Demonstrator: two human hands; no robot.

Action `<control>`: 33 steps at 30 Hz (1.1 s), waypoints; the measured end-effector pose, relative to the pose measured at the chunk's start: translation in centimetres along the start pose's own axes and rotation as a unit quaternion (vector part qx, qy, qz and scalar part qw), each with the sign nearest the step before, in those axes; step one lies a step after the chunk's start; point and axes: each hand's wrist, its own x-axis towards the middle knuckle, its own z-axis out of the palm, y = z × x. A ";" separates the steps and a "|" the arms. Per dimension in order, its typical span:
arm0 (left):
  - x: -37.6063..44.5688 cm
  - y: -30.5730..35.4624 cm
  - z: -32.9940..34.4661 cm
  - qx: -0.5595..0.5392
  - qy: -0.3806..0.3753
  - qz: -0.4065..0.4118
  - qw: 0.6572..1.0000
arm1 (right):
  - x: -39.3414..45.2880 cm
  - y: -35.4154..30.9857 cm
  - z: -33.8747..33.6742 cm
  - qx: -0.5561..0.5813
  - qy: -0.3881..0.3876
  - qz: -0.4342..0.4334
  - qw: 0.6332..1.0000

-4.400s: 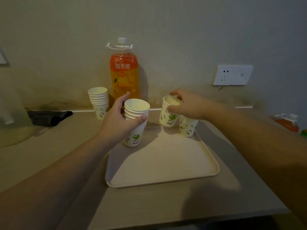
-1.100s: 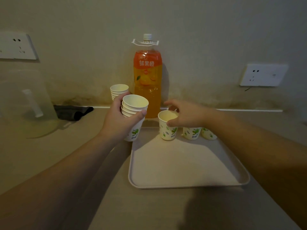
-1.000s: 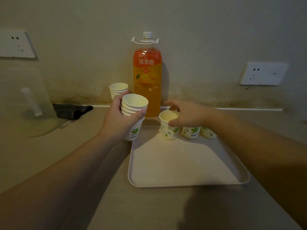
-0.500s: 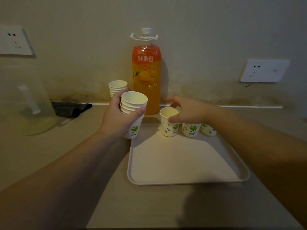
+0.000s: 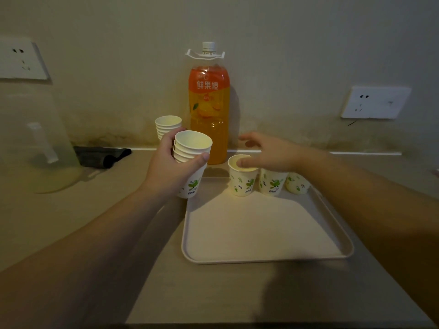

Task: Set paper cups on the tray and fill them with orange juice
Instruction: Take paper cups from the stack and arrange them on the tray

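A cream tray (image 5: 261,258) lies on the counter. Three white paper cups with green leaf prints stand in a row along its far edge: left cup (image 5: 242,184), middle cup (image 5: 272,184), right cup (image 5: 297,185). My right hand (image 5: 270,153) hovers over the left cup with fingers spread and its thumb over the rim. My left hand (image 5: 171,169) grips a stack of nested cups (image 5: 192,148) just off the tray's far-left corner. A tall capped orange juice bottle (image 5: 209,110) stands against the wall behind.
A second stack of cups (image 5: 167,125) stands left of the bottle. A dark cloth (image 5: 102,155) and a clear jug (image 5: 35,143) are at the left. Wall sockets (image 5: 21,59) (image 5: 375,102) sit on both sides. The counter's front edge is near.
My right hand set a third cup down at the left of the row, then spread its fingers off the rim. My left hand kept holding the stack.
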 end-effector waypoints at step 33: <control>-0.8 0.1 -3.5 0.091 -0.011 -0.006 0.996 | 0.8 -7.4 -0.1 0.152 0.103 -0.066 0.981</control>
